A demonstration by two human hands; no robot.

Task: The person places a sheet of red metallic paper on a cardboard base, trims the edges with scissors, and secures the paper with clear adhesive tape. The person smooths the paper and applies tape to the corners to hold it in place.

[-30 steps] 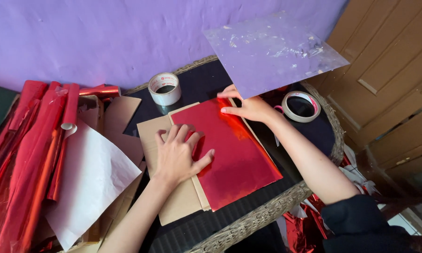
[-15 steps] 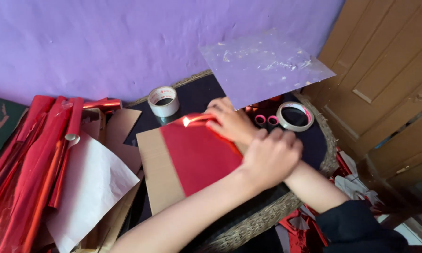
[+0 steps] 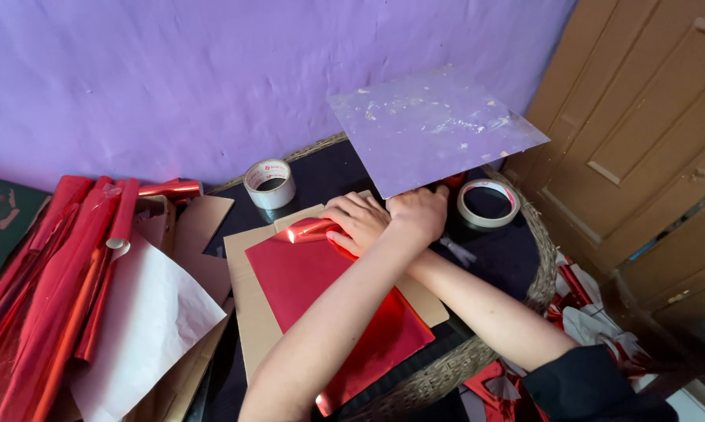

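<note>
A shiny red foil sheet (image 3: 333, 301) lies on brown cardboard (image 3: 251, 309) on a round wicker table (image 3: 446, 371). My arms are crossed over it. My right hand (image 3: 358, 223) grips the sheet's far edge, which is curled over into a glossy fold (image 3: 309, 230). My left hand (image 3: 419, 211) reaches across above my right forearm and rests with curled fingers at the cardboard's far right corner. What lies under its fingers is hidden.
A white tape roll (image 3: 270, 184) stands behind the cardboard and another tape roll (image 3: 487, 203) sits right of my hands. A scuffed clear panel (image 3: 434, 125) leans against the purple wall. Red foil rolls (image 3: 51, 281) and white paper (image 3: 145, 320) lie to the left. A wooden door (image 3: 642, 133) is at right.
My left hand left the middle of the sheet and crossed over to the far right corner. My right hand shifted left and curled the sheet's far edge over.
</note>
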